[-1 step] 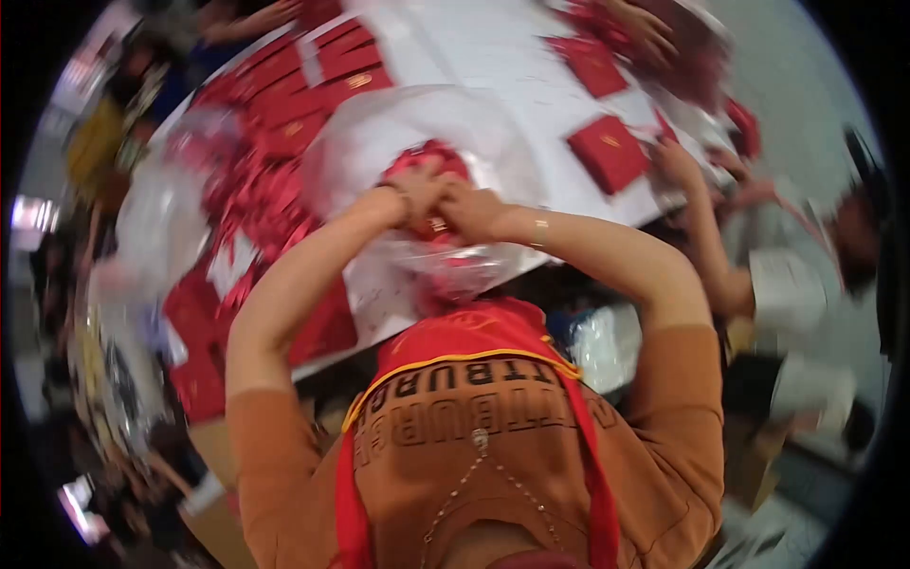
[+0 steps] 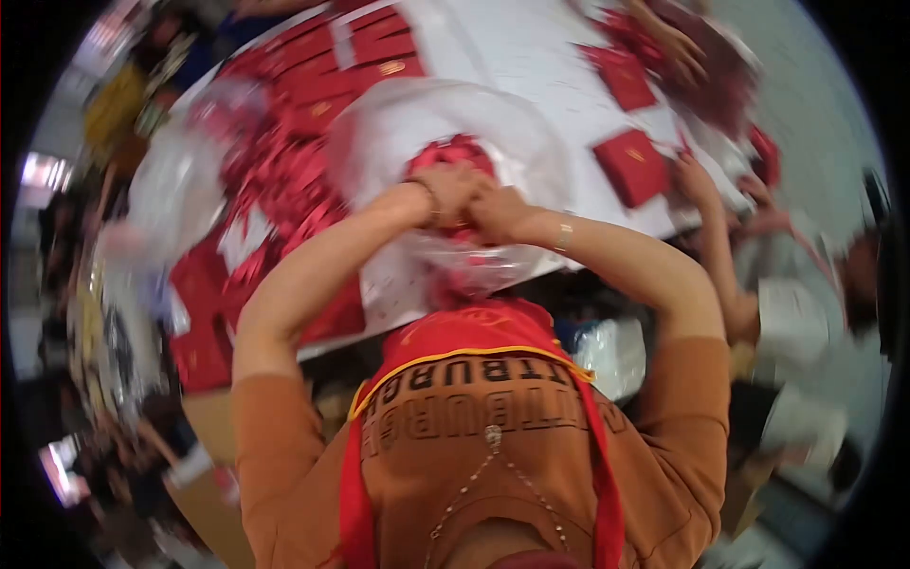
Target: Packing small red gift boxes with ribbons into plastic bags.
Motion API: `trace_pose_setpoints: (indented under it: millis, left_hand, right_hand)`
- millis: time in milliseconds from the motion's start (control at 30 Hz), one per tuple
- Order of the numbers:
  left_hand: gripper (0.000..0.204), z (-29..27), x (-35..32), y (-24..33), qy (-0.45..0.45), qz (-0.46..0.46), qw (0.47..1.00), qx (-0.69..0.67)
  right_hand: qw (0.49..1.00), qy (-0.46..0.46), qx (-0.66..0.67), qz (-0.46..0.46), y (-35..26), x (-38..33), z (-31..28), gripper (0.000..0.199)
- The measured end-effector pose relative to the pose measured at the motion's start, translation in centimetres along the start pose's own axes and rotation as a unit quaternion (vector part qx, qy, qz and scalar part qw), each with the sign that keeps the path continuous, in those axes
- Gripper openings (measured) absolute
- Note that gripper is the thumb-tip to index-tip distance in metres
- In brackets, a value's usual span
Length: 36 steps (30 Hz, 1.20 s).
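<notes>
While both fists bunch together, the left hand (image 2: 445, 192) and right hand (image 2: 498, 211) clench the clear plastic bag (image 2: 445, 123) of red items, apparently gathering its neck; it rests on the white table (image 2: 531, 47) among red envelopes (image 2: 630, 166).

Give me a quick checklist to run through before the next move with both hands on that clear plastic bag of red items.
1. Left hand on the clear plastic bag: ok, it grips the bunched plastic.
2. Right hand on the bag: ok, pressed beside the left hand.
3. Red items contained in the bag: cannot tell, the picture is blurred.
4. Bag supported by the white table: ok, it rests there.
5. Red booklet apart from the bag: ok, it lies to the right.
6. Another person's hand near the booklet: not ok, close to the work area.
</notes>
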<state>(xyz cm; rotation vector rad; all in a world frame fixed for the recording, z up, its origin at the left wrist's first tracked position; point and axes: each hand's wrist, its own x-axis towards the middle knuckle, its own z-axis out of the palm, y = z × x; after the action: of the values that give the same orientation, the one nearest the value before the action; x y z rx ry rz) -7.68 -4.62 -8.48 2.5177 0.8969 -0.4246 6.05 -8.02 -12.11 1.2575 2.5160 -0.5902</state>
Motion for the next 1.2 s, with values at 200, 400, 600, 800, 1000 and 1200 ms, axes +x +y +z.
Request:
trace_pose_setpoints:
  millis: [200,400,600,800,1000,1200]
  left_hand:
    - [0.046,-0.5,-8.6,6.7,0.023,-0.011,0.992,-0.122]
    - [0.029,0.8,-15.6,7.8,0.411,0.115,0.735,-0.526]
    - [0.043,13.6,-18.7,2.4,0.727,-0.214,0.336,-0.559]
    - [0.058,8.0,-18.2,7.8,0.452,0.012,0.601,-0.659]
    - [0.003,-2.9,-20.8,7.7,0.604,0.187,0.729,-0.263]
    - [0.025,-3.5,-21.4,6.7,0.667,0.087,0.672,-0.309]
  right_hand:
    - [0.959,0.054,-0.271,-0.059,0.4,0.3,-0.2,0.071]
    - [0.957,-0.081,-0.271,-0.069,-0.7,1.4,-2.3,0.078]
    - [0.955,-0.074,-0.223,-0.183,-1.2,0.7,-4.9,0.050]
    - [0.953,-0.124,-0.259,-0.093,-2.6,0.9,-5.0,0.087]
    - [0.944,-0.048,-0.314,-0.093,-1.3,0.3,-4.2,0.085]
    - [0.902,-0.017,-0.421,-0.097,-1.9,0.1,-1.8,0.097]
